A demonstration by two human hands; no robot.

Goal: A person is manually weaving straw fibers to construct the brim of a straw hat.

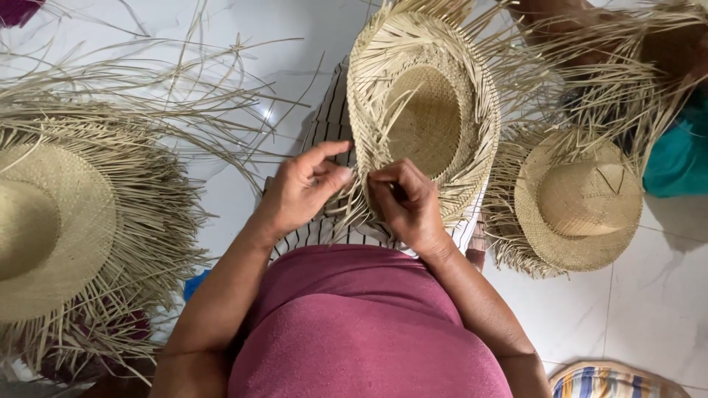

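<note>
An unfinished straw hat [424, 110] lies upside down on my lap, its hollow crown facing up and loose straw ends sticking out all round the brim. My left hand [302, 190] pinches straw strands at the near edge of the brim. My right hand [405, 200] grips strands at the same edge, right beside the left. Both hands' fingertips almost meet over the brim's rim. A striped cloth [332, 125] lies under the hat.
A large straw hat [55, 228] with a long fringe lies at the left on the white tiled floor [649, 295]. Another fringed straw hat [579, 199] sits at the right. Loose straws [184, 81] spread over the floor. A teal cloth [678, 155] is at the far right.
</note>
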